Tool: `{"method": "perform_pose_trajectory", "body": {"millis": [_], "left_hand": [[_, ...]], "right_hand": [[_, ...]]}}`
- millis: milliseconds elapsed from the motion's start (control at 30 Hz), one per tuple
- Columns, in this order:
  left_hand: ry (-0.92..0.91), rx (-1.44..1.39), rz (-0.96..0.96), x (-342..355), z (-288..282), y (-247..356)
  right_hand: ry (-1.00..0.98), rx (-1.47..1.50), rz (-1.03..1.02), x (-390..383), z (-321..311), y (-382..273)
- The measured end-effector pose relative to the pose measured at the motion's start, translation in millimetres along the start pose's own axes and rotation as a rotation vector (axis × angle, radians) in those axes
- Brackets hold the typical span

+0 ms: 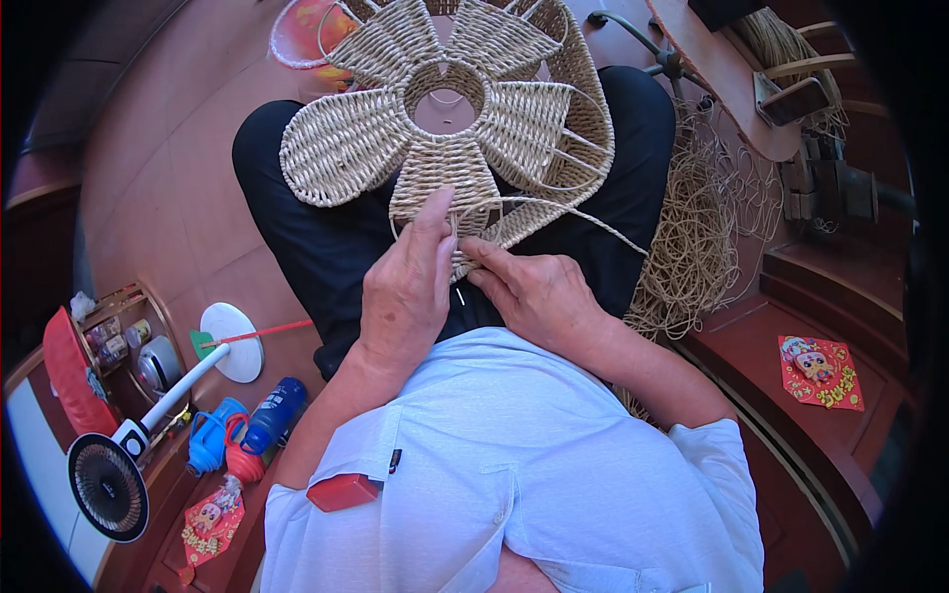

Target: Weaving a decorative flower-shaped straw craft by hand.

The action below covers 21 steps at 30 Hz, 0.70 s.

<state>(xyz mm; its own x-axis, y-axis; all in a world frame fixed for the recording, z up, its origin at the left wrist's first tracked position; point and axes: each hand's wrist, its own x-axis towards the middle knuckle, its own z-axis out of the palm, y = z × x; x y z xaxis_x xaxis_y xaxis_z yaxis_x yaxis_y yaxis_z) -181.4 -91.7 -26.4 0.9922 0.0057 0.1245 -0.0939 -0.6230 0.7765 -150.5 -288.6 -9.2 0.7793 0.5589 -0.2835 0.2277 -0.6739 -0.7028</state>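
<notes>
A flower-shaped straw weaving with wide petals round an open ring rests across my lap. Along its right side curves a woven straw rim, joined to the petals by thin loops. My left hand pinches the end of the nearest petal, index finger stretched up along it. Close beside it, my right hand grips the lower edge of the same petal with thumb and bent fingers. A loose straw cord leads from there toward my right knee. The fingers partly cover the petal's tip.
A tangled heap of straw cord lies on the floor to the right. At the left stand a white fan, a blue bottle and a box of small items. A red patterned bowl sits beyond the weaving.
</notes>
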Motion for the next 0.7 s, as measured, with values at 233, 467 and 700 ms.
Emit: {"method": "perform_pose_trajectory", "body": {"millis": [233,467,700], "left_hand": [[-0.135,0.205,0.036,-1.4,2.3,5.3],[0.025,0.052,0.028,-0.9,10.0,2.2],[0.1,-0.621,-0.415,-23.0,-4.2,-1.0]], "right_hand": [[-0.086,0.152,0.01,12.2,-1.3,6.1],[-0.002,0.159,-0.031,5.0,8.6,10.3],[0.249,-0.07,-0.13,-6.1,12.7,-8.0]]}}
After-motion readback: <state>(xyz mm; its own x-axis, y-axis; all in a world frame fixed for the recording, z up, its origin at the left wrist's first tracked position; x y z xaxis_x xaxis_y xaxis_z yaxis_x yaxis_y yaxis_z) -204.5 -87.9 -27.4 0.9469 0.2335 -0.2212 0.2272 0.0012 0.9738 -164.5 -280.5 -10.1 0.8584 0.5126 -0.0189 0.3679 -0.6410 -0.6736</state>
